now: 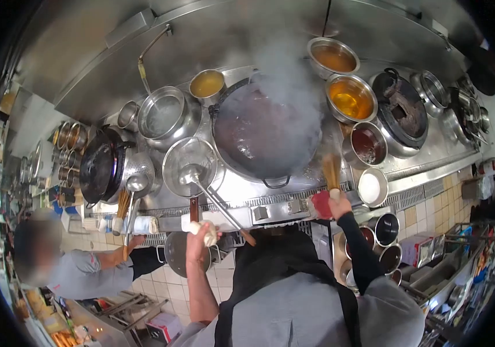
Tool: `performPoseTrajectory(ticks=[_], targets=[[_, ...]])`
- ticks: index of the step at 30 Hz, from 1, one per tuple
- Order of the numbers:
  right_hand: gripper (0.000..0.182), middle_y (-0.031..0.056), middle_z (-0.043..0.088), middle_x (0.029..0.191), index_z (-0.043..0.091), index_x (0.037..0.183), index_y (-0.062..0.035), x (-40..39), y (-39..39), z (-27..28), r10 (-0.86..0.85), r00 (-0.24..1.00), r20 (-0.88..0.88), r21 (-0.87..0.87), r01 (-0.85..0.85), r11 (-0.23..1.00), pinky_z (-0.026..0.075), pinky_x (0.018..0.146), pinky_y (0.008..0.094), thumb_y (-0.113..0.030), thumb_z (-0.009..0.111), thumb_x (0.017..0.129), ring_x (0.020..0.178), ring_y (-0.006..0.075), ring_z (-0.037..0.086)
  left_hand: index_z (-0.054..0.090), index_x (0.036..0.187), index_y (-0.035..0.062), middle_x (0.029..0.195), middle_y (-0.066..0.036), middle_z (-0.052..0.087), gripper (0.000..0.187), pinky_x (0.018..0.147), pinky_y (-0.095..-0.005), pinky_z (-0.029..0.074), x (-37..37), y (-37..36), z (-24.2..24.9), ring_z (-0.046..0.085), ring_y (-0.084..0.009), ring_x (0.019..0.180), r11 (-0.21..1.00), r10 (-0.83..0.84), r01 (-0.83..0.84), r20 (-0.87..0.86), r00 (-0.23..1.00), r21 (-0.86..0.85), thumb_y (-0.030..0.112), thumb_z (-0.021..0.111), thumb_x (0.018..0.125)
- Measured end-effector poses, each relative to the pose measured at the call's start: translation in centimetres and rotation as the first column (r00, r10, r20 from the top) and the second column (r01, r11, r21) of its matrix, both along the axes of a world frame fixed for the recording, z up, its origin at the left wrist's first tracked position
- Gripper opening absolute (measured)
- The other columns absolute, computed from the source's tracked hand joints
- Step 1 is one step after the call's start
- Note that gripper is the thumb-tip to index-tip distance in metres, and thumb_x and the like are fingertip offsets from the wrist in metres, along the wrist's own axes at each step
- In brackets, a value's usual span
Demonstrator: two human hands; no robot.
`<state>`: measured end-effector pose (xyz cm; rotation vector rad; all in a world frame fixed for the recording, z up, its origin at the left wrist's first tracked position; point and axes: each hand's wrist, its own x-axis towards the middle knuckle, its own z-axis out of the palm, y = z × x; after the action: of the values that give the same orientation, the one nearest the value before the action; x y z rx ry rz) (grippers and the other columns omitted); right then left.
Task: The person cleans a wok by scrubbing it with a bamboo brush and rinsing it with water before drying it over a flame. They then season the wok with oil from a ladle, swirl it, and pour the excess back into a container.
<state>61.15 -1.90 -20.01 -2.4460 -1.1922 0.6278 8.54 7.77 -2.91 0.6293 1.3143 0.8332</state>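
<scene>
A folded white cloth point(207, 233) is gripped in my left hand point(196, 238), beside the wooden handle of a wire-mesh strainer point(173, 168). My right hand point(340, 206) is closed around a bamboo wok brush point(332, 172), its bristles pointing up and slightly blurred. Touching or close to that hand is a red cloth point(320, 206) on the stove's front edge. Steam rises from a large dark wok point(227, 157), partly hiding what is inside. A ladle point(190, 173) lies across the strainer, its wooden-ended handle slanting toward me.
Right of the wok stand bowls of amber liquid point(329, 104), a pot of dark red sauce point(350, 151) and a white-filled container point(373, 202). A steel pot point(189, 118) and another wok point(94, 168) stand left. A co-worker point(94, 272) is at the left.
</scene>
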Motion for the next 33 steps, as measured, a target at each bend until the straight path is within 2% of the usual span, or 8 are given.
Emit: performPoseTrajectory(ticks=[3, 5, 8, 12, 18, 24, 28, 33], targets=[[0.058, 0.009, 0.069, 0.097, 0.042, 0.15, -0.0005, -2.8, -2.1, 11.2, -0.08, 0.605, -0.792, 0.295, 0.494, 0.818, 0.057, 0.072, 0.0349, -0.015, 0.061, 0.097, 0.074, 0.0223, 0.066, 0.054, 0.125, -0.0042, 0.1, -0.019, 0.071, 0.037, 0.064, -0.0369, 0.061, 3.0, -0.9, -0.5, 0.073, -0.0275, 0.078, 0.995, 0.062, -0.053, 0.105, 0.993, -0.081, 0.018, 0.066, 0.099], [0.066, 0.0111, 0.071, 0.105, 0.039, 0.156, -0.0069, -3.6, -0.8, 16.8, 0.009, 0.643, -0.765, 0.373, 0.432, 0.821, 0.057, 0.077, 0.0334, -0.017, 0.066, 0.096, 0.085, 0.0237, 0.07, 0.05, 0.133, -0.0006, 0.101, -0.019, 0.07, 0.042, 0.063, -0.0371, 0.061, 4.0, -1.9, -0.8, 0.072, -0.0271, 0.079, 0.986, 0.105, -0.069, 0.237, 0.966, -0.154, 0.018, 0.066, 0.099], [0.067, 0.0163, 0.071, 0.118, 0.043, 0.154, -0.0102, -1.9, 6.0, 22.1, 0.322, 0.915, -0.245, 0.32, -0.237, 0.917, 0.057, 0.085, 0.0363, -0.025, 0.07, 0.094, 0.101, 0.0294, 0.072, 0.04, 0.144, 0.0066, 0.101, -0.019, 0.069, 0.053, 0.062, -0.0374, 0.06, 5.8, -2.8, 0.3, 0.072, -0.0265, 0.08, 0.988, 0.099, -0.073, 0.201, 0.975, -0.134, 0.017, 0.066, 0.099], [0.047, 0.0161, 0.073, 0.113, 0.064, 0.131, -0.0123, -5.9, 20.7, 15.7, 0.828, 0.55, -0.109, 0.477, -0.702, 0.529, 0.057, 0.087, 0.0451, -0.03, 0.072, 0.088, 0.102, 0.0372, 0.071, 0.038, 0.145, 0.0115, 0.103, -0.019, 0.069, 0.059, 0.063, -0.0384, 0.06, 6.5, -3.9, -0.5, 0.071, -0.0275, 0.079, 0.994, 0.11, -0.105, 0.161, 0.981, -0.039, 0.016, 0.07, 0.096], [0.058, 0.0211, 0.072, 0.116, 0.064, 0.133, -0.0074, -11.6, 31.9, 7.1, 0.496, 0.76, -0.421, 0.506, -0.257, 0.823, 0.054, 0.095, 0.0441, -0.039, 0.074, 0.085, 0.11, 0.0383, 0.068, 0.044, 0.14, 0.0095, 0.11, -0.014, 0.066, 0.052, 0.065, -0.0401, 0.061, 7.0, -6.2, -0.6, 0.071, -0.0279, 0.083, 0.982, 0.168, -0.15, 0.167, 0.972, -0.112, 0.013, 0.07, 0.095], [0.05, 0.021, 0.071, 0.118, 0.064, 0.135, -0.015, -13.7, 27.7, 11.9, 0.77, 0.638, -0.035, 0.262, -0.737, 0.623, 0.055, 0.094, 0.0446, -0.037, 0.065, 0.091, 0.109, 0.0394, 0.068, 0.044, 0.141, 0.004, 0.115, -0.013, 0.064, 0.051, 0.071, -0.0396, 0.063, 7.8, -5.6, -1.0, 0.07, -0.0257, 0.094, 0.983, 0.165, -0.154, 0.111, 0.98, -0.103, 0.009, 0.069, 0.096], [0.058, 0.0247, 0.068, 0.123, 0.063, 0.137, -0.0083, -15.1, 32.9, 7.4, 0.32, 0.778, -0.541, 0.452, -0.052, 0.89, 0.052, 0.098, 0.0416, -0.041, 0.07, 0.09, 0.115, 0.0393, 0.066, 0.042, 0.141, 0.0049, 0.113, -0.013, 0.065, 0.051, 0.068, -0.0384, 0.061, 8.4, -5.1, -1.3, 0.071, -0.0257, 0.086, 0.991, 0.114, -0.109, 0.066, 0.991, -0.076, 0.011, 0.068, 0.097], [0.058, 0.0232, 0.071, 0.118, 0.061, 0.14, -0.0128, -10.6, 21.6, 13.7, 0.717, 0.583, -0.382, 0.322, -0.643, 0.695, 0.053, 0.096, 0.0418, -0.04, 0.071, 0.09, 0.107, 0.0383, 0.07, 0.045, 0.139, 0.0034, 0.11, -0.013, 0.066, 0.049, 0.067, -0.0377, 0.061, 9.3, -5.2, -1.7, 0.071, -0.0242, 0.083, 0.992, 0.088, -0.076, 0.126, 0.988, -0.097, 0.008, 0.068, 0.096]])
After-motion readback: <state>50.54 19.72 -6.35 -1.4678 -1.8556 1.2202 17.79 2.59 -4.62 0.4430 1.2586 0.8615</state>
